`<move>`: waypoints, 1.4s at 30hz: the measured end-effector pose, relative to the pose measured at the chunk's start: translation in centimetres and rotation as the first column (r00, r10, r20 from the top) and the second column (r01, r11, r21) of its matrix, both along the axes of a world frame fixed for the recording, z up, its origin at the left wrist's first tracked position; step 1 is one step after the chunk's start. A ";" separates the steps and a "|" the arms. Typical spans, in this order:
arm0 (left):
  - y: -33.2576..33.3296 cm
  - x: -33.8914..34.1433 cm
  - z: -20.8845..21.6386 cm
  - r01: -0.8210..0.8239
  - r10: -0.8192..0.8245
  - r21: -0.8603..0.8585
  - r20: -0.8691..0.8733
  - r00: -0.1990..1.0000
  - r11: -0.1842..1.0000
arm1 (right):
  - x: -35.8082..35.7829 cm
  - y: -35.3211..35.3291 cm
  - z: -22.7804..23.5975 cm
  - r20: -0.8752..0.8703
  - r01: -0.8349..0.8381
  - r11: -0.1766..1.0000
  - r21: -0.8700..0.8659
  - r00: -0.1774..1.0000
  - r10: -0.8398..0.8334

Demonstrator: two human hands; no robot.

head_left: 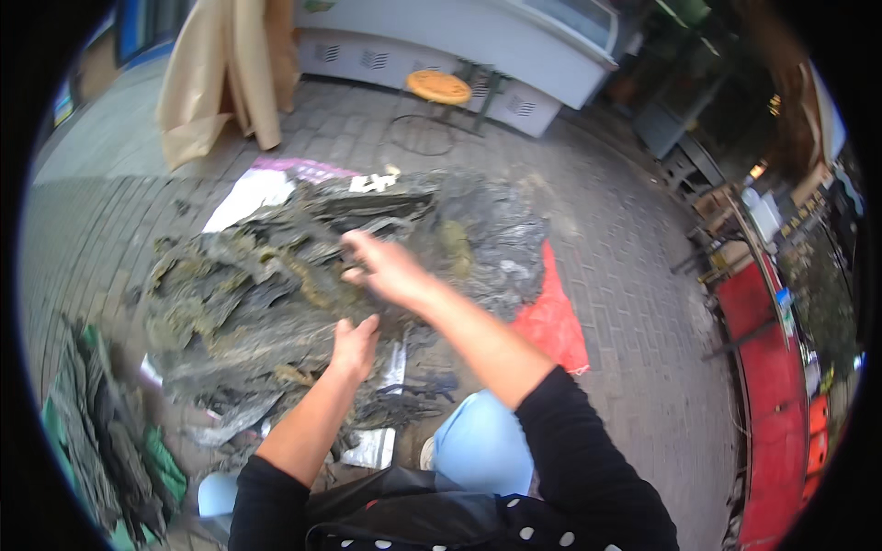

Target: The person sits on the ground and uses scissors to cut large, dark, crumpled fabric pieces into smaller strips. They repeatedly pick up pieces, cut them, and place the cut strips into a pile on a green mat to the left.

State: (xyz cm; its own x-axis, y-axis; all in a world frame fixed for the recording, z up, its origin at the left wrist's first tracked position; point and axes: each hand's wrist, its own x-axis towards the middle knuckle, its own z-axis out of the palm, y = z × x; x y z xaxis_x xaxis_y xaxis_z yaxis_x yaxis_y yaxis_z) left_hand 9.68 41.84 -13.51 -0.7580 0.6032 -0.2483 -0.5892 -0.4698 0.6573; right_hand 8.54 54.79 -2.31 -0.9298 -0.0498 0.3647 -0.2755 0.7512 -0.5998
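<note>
Head view — dark pile (276, 275) lies loose on the paving (634, 239), much seemingly left to handle, one bundle (92, 422) apart at left; right hand (381, 266) loosely open over the pile — left hand (353, 347), grip unclear

The person wears a plain black left sleeve (266, 500) and a plain black right sleeve (588, 450), both ending on the forearms, with the left hand (354, 349) and right hand (390, 269) bare. Across the front is a black polka-dot garment (473, 528) with round white spots, beside smooth black fabric (390, 484) bearing a small red mark (371, 504). Light blue trousers (482, 445) cover the knees, and part of a pale shoe (427, 454) shows, its type unclear.
</note>
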 end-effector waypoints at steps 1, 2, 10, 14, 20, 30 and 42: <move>-0.1 0.5 -0.4 -0.032 0.040 -0.119 0.064 0.997 0.992 | -2.4 -3.1 -0.8 0.156 0.081 0.996 0.039 0.984 -0.087; -0.4 1.1 -0.8 -0.063 0.063 -0.002 0.004 0.998 0.998 | -4.0 -5.5 -1.2 0.328 0.136 0.991 0.006 0.936 -0.130; -12.6 -8.0 -2.2 0.162 -0.294 -0.557 -0.155 0.943 0.814 | -4.0 -7.6 1.2 0.398 0.055 0.997 -0.045 0.917 -0.033; -15.9 -16.5 -1.3 -0.252 0.241 0.061 0.149 0.959 0.966 | -1.0 -2.5 8.2 0.160 -0.157 0.981 -0.112 0.972 0.173; -12.2 -19.0 3.5 -0.353 0.220 0.182 0.508 0.833 0.918 | 5.2 -1.6 15.9 0.400 -0.020 0.974 -0.224 0.910 0.111; -9.2 -22.3 23.7 -0.472 0.396 -0.033 0.599 0.696 0.881 | 2.7 0.7 16.7 0.039 0.022 0.972 -0.235 0.999 -0.013; -11.8 -21.4 22.0 -0.434 0.435 -0.025 0.081 0.897 0.900 | 0.5 -1.2 14.0 0.064 -0.164 0.982 -0.094 0.983 0.170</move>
